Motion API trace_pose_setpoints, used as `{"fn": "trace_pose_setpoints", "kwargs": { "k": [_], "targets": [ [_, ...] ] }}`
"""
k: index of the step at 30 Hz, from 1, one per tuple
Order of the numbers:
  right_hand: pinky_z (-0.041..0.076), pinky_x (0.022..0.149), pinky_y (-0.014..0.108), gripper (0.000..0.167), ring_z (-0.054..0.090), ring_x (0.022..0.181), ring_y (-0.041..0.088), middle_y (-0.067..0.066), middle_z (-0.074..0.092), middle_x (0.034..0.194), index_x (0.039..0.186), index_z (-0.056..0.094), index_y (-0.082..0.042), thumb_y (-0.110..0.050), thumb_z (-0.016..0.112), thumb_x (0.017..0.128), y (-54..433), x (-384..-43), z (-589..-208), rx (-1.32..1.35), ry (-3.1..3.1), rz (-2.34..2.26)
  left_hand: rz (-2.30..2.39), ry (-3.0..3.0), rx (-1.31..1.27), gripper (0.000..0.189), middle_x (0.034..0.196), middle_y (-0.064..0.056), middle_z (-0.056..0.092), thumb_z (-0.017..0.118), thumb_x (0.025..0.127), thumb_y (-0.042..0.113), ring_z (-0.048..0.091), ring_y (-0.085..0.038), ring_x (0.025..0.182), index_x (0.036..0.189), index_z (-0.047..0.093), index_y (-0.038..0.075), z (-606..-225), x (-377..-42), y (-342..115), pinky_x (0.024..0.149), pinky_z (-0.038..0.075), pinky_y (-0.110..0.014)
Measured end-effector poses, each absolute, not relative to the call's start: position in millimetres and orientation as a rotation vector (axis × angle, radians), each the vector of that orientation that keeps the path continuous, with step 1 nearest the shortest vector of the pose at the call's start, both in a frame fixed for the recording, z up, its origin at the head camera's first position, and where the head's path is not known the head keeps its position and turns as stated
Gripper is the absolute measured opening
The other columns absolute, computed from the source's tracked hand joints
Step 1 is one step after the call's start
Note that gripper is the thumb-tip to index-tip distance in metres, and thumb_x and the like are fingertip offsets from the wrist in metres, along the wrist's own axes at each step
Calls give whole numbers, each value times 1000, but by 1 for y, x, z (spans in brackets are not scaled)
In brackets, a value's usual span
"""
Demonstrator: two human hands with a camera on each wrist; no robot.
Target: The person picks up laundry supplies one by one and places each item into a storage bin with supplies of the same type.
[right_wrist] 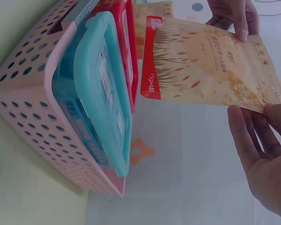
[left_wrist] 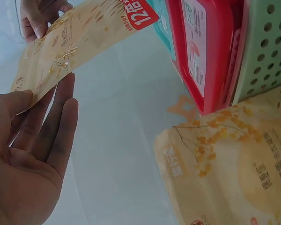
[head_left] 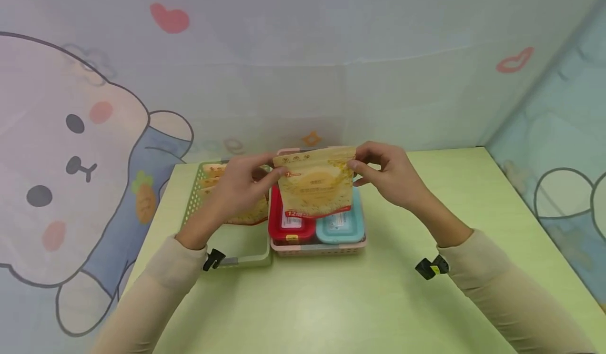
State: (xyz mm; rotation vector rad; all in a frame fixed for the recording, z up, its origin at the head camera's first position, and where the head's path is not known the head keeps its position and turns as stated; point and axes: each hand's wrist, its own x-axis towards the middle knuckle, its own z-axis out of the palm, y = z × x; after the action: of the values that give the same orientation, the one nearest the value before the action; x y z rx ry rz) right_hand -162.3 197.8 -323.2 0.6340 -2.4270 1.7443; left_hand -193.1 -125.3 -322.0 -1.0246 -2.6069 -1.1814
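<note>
Between my two hands a yellow pouch with a red bottom band (head_left: 314, 185) is held up by its top corners. My left hand (head_left: 241, 183) pinches one corner between thumb and fingers. At the opposite corner my right hand (head_left: 388, 172) pinches the pouch the same way. Just below and behind it, a pink basket (right_wrist: 42, 126) holds a red-lidded box (left_wrist: 206, 56) and a teal-lidded box (right_wrist: 100, 89). More yellow pouches (left_wrist: 225, 164) stand at the back of a green basket (head_left: 243, 256), under my left forearm.
Both baskets stand side by side on a light green table (head_left: 331, 306), near the wall. A pale printed cloth (head_left: 293, 70) covers the wall behind. Black clips (head_left: 432, 267) sit at both sleeve cuffs.
</note>
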Motion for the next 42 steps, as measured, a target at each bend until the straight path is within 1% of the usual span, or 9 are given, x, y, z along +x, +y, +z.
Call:
{"fn": "trace_pose_setpoints", "kwargs": {
  "k": [4,12,15,20,25,30,32,37,42],
  "targets": [
    [65,72,46,6,71,85,30,17,67,97,102,70,1,-5,71,102,188,-163,-326,656,-2395,1776,-1177,-2587,-1039,10,88,3,76,71,105,22,76,-11,75,104,76,13,-319,-193,-134,58,52,-34],
    [65,72,49,9,71,86,36,14,69,97,108,72,-1,-8,71,103,164,-167,-329,684,-2386,1765,-1113,-2587,-975,13,95,-2,75,69,106,23,78,-20,78,106,77,13,-321,-191,-157,62,56,-36],
    [65,72,48,8,72,86,33,13,69,97,107,72,-2,-8,71,103,157,-168,-332,694,-2380,1752,-1094,-2591,-959,15,94,-2,76,68,106,23,78,-22,79,111,77,12,-323,-189,-165,64,57,-37],
    [65,71,43,7,74,87,27,11,66,101,104,72,0,-7,71,102,146,-168,-338,715,-2374,1739,-1049,-2585,-953,13,90,2,77,70,105,20,78,-16,76,113,77,12,-325,-184,-177,60,55,-34],
    [65,73,43,5,74,87,25,8,69,97,104,74,-3,-7,71,102,135,-167,-338,747,-2368,1696,-1017,-2556,-986,6,90,4,77,71,104,16,78,-15,76,106,77,15,-324,-180,-190,57,53,-31],
    [61,89,39,6,69,91,16,1,72,95,104,75,-8,-12,72,103,123,-167,-335,793,-2371,1576,-1005,-2530,-981,8,87,7,78,73,102,12,77,-9,73,105,78,17,-320,-175,-204,53,49,-26],
    [60,87,36,6,69,89,16,-1,73,94,104,76,-9,-13,72,103,118,-167,-335,808,-2367,1562,-1001,-2518,-970,9,86,8,78,74,101,11,76,-5,72,106,79,17,-319,-173,-209,54,49,-23],
    [64,72,36,6,73,81,24,3,72,94,106,74,-6,-9,72,102,106,-167,-336,836,-2357,1666,-986,-2487,-950,15,85,7,78,77,98,6,74,0,71,107,80,16,-320,-169,-219,52,47,-19],
    [65,74,42,10,73,82,23,5,72,97,110,73,-3,-8,73,101,93,-166,-337,822,-2357,1733,-911,-2482,-927,14,81,8,78,77,97,8,73,2,69,106,80,19,-320,-164,-230,48,42,-19]
  ]
}}
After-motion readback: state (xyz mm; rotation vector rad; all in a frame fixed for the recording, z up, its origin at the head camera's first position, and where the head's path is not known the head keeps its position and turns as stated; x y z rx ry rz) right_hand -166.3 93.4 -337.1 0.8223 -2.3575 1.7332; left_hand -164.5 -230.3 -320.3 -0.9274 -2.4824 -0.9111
